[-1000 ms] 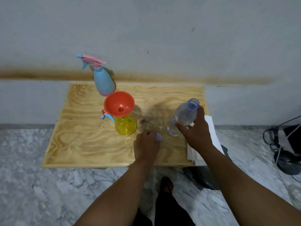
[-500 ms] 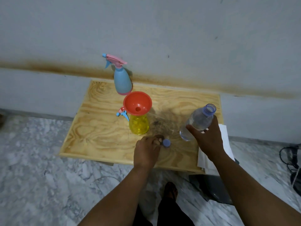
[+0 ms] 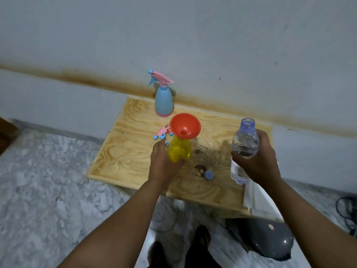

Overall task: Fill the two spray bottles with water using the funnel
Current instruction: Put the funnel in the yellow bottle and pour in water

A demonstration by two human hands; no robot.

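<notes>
On the wooden board [image 3: 123, 151] the yellow spray bottle [image 3: 179, 149] stands upright with the orange funnel [image 3: 185, 126] seated in its neck — ready, by judgement, to receive water; its detached spray head [image 3: 161, 131] lies just left of the funnel; the left hand [image 3: 164, 163] wraps the yellow spray bottle's lower body, apparently to steady it; right of the funnel, the right hand [image 3: 258, 161] grips the uncapped water bottle [image 3: 243, 149] upright — not yet pouring; the cap [image 3: 209, 175] lies between both hands; the blue spray bottle [image 3: 163, 101], capped, stands behind the funnel.
</notes>
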